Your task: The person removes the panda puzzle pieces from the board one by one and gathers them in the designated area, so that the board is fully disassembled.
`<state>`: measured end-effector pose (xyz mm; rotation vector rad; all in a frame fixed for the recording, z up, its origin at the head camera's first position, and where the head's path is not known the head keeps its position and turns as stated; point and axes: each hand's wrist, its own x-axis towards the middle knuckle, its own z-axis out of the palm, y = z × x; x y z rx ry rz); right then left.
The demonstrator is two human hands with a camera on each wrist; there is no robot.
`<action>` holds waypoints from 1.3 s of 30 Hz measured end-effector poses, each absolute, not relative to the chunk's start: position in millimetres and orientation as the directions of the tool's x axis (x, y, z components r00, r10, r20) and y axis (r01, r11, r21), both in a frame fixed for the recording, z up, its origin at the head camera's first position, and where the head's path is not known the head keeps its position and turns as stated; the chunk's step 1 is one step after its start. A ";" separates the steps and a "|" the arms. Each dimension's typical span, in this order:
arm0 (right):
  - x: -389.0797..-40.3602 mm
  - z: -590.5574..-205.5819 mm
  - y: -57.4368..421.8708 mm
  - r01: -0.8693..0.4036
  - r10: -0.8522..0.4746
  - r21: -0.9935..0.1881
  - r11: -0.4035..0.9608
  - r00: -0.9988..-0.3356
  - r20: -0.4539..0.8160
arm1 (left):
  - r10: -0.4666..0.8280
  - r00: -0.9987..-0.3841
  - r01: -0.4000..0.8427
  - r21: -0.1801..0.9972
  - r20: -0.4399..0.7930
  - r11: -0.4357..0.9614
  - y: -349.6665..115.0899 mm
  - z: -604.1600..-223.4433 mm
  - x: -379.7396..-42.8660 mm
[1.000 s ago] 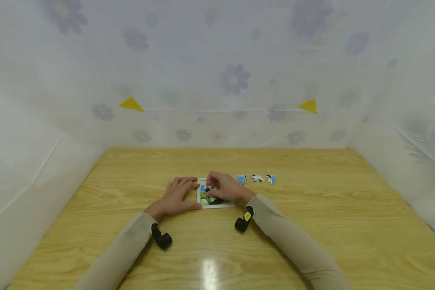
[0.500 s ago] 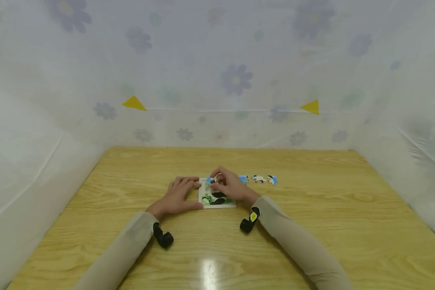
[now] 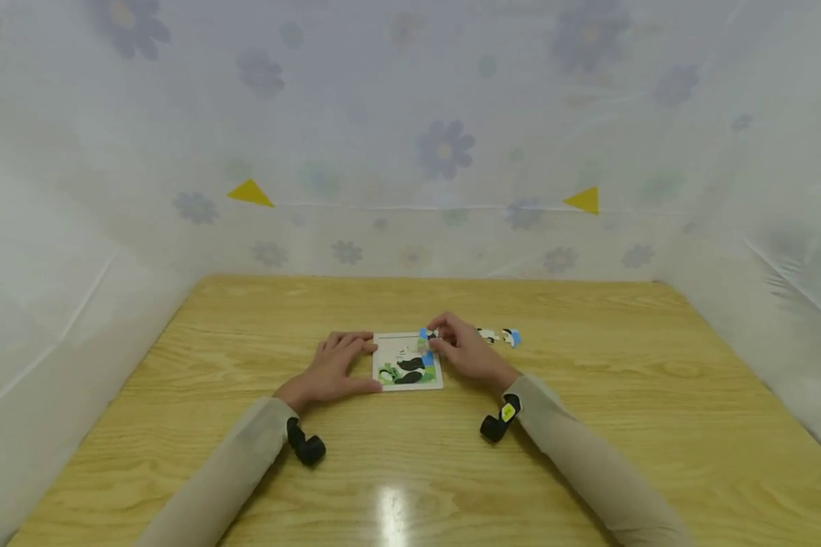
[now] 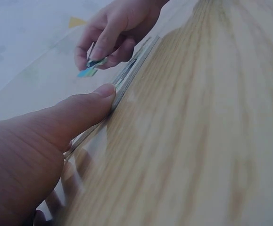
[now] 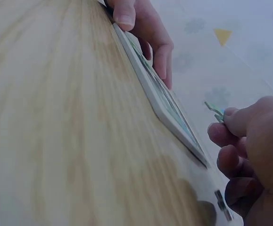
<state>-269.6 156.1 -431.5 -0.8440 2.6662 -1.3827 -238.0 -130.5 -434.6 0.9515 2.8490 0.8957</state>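
Note:
A white-rimmed puzzle board point(image 3: 410, 389) lies flat on the table, with a panda picture on green partly filling it. My left hand point(image 3: 331, 372) rests along the board's left side, fingers spread; its thumb touches the near left corner. In the left wrist view that thumb point(image 4: 91, 103) lies on the rim. My right hand point(image 3: 470, 351) pinches a blue, green and black puzzle piece point(image 3: 423, 339) between thumb and fingers, raised over the board's far right part. The right wrist view shows this piece point(image 5: 213, 111) edge-on at the fingertips.
To the right of the board lie a white and black puzzle piece point(image 3: 487, 335) and a blue, black and white piece point(image 3: 512, 337). The wooden table point(image 3: 356, 471) is bounded by a pale flowered curtain point(image 3: 383, 152) with two yellow triangles on it.
My right hand has lifted the piece off the board's left part and carried it to the right. It now covers the nearest loose blue piece. The left hand stays put.

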 end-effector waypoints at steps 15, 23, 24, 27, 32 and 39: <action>-259.5 -437.2 202.7 -0.501 -0.438 -0.670 0.548 -0.854 0.280 | 0.552 -0.824 0.532 0.514 0.130 0.673 -130.6 -435.1 -241.0; -254.8 -436.5 205.7 -0.478 -0.454 -0.629 0.613 -0.865 0.215 | 0.552 -0.824 0.527 0.526 0.126 0.667 -132.1 -436.2 -240.1; -255.0 -436.8 205.6 -0.484 -0.458 -0.625 0.613 -0.862 0.218 | 0.552 -0.824 0.528 0.528 0.128 0.666 -132.2 -436.5 -240.1; -255.5 -437.4 205.7 -0.513 -0.476 -0.603 0.611 -0.847 0.237 | 0.550 -0.825 0.525 0.530 0.127 0.665 -131.9 -436.7 -239.8; -256.7 -436.0 206.1 -0.552 -0.504 -0.549 0.628 -0.825 0.253 | 0.546 -0.827 0.524 0.532 0.131 0.666 -131.4 -436.7 -240.2; -255.1 -430.4 206.3 -0.531 -0.508 -0.523 0.667 -0.837 0.203 | 0.549 -0.824 0.531 0.534 0.142 0.658 -130.3 -435.9 -240.2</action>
